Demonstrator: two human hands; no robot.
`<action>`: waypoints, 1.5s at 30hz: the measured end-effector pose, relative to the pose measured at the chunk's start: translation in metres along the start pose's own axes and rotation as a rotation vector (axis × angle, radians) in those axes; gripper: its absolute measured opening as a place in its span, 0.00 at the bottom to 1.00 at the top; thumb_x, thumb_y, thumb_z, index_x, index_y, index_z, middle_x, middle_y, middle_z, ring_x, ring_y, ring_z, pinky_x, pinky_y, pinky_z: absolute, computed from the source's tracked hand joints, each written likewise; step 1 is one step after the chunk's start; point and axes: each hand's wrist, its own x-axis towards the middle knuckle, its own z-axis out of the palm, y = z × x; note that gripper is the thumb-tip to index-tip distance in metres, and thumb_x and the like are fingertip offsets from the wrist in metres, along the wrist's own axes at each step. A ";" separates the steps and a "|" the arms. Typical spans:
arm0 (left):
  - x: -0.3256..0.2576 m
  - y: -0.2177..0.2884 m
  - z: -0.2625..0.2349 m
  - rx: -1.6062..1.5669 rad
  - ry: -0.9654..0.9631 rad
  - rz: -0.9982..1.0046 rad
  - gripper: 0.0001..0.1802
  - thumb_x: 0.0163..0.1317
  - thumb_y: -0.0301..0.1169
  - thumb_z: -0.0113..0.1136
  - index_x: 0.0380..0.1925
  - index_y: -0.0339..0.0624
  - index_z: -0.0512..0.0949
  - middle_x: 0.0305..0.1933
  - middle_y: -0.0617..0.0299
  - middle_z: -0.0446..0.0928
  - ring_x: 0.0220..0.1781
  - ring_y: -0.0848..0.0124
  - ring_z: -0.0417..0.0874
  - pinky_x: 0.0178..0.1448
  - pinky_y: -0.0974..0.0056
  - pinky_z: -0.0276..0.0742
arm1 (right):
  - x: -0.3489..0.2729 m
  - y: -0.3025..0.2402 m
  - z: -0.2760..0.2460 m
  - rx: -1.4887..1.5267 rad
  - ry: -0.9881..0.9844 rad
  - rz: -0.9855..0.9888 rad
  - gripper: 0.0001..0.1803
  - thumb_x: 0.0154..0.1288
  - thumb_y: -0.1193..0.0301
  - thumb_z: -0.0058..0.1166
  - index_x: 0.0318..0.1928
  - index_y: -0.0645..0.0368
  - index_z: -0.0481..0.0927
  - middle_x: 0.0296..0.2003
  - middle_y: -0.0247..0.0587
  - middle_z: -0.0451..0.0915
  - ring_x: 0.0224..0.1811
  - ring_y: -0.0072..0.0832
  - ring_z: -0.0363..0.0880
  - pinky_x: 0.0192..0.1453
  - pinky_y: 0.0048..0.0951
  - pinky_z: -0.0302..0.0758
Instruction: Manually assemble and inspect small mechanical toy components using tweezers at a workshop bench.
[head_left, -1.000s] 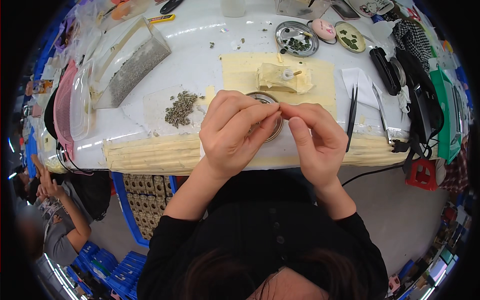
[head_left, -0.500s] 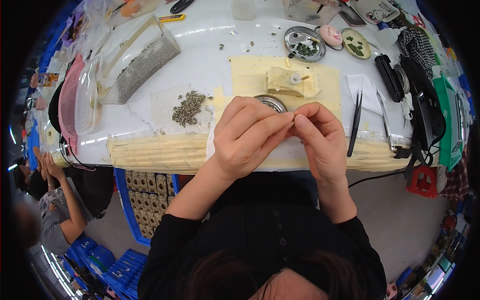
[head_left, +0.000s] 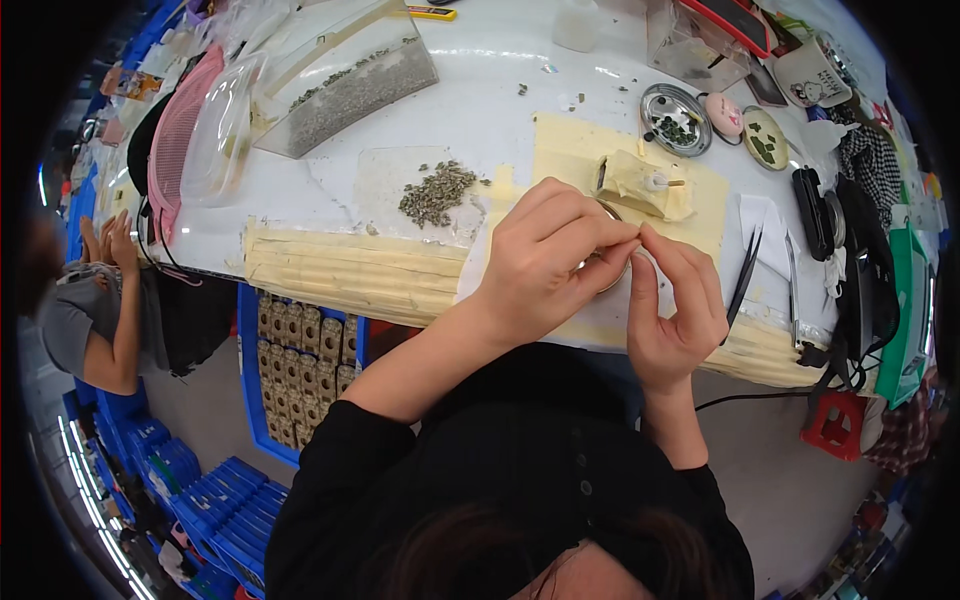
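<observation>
My left hand (head_left: pixel 550 262) and my right hand (head_left: pixel 680 308) meet fingertip to fingertip above the near edge of the table. Thumb and forefinger are pinched on both; anything between them is too small to make out. Partly hidden behind my left fingers is a round metal dish (head_left: pixel 612 211) on white paper. Just beyond it, a tape-wrapped block (head_left: pixel 643 187) with a small white-and-brown peg lies on yellowish paper (head_left: pixel 570 135). To the left, a pile of small grey-green pieces (head_left: pixel 437 194) rests on a clear sheet.
Black tweezers (head_left: pixel 742 275) and silver tweezers (head_left: pixel 793 290) lie at right. Farther back are a metal dish of dark green pieces (head_left: pixel 677 120) and a round tray (head_left: pixel 765 138). A clear bin of grey granules (head_left: pixel 350 95) stands left. Below sits a blue crate (head_left: pixel 250 385); another person is at far left.
The view has turned, so the table's things sit farther right in the picture. My hands stay joined at the fingertips, with the right fingers a little more spread from the thumb.
</observation>
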 end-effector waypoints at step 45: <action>0.006 0.009 -0.010 -0.103 -0.133 -0.007 0.15 0.43 0.18 0.73 0.34 0.39 0.85 0.29 0.62 0.80 0.32 0.66 0.78 0.35 0.66 0.73 | 0.010 0.003 -0.020 1.229 -0.270 0.953 0.08 0.71 0.71 0.55 0.42 0.64 0.80 0.34 0.36 0.83 0.36 0.20 0.82 0.45 0.22 0.80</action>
